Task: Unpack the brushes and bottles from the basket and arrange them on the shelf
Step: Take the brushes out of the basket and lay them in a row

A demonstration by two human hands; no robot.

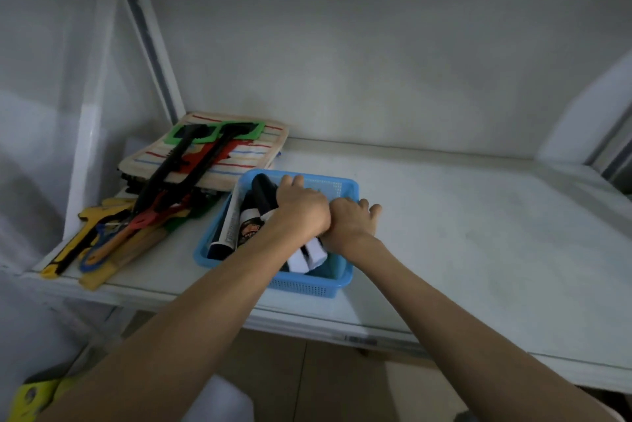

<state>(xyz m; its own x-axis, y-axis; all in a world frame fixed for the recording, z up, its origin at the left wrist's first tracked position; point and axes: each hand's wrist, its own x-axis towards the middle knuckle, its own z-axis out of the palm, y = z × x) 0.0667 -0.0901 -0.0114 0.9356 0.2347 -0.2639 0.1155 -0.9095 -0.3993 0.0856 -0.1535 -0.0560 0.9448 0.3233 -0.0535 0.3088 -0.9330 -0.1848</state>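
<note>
Both hands down in the blue basket (309, 286) on the shelf (478, 233) — left hand (301, 208) curled over a black bottle (264, 194), apparently gripping it for lifting out. Right hand (350, 219) pressed beside it near the right rim, fingers bent — holding anything or just steadying, cannot tell. Brushes (191, 161) already piled left, probably to leave room for bottles.

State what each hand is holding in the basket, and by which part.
The left hand closes around the middle of a black bottle in the blue basket. The right hand reaches in beside it; its hold cannot be told.
</note>
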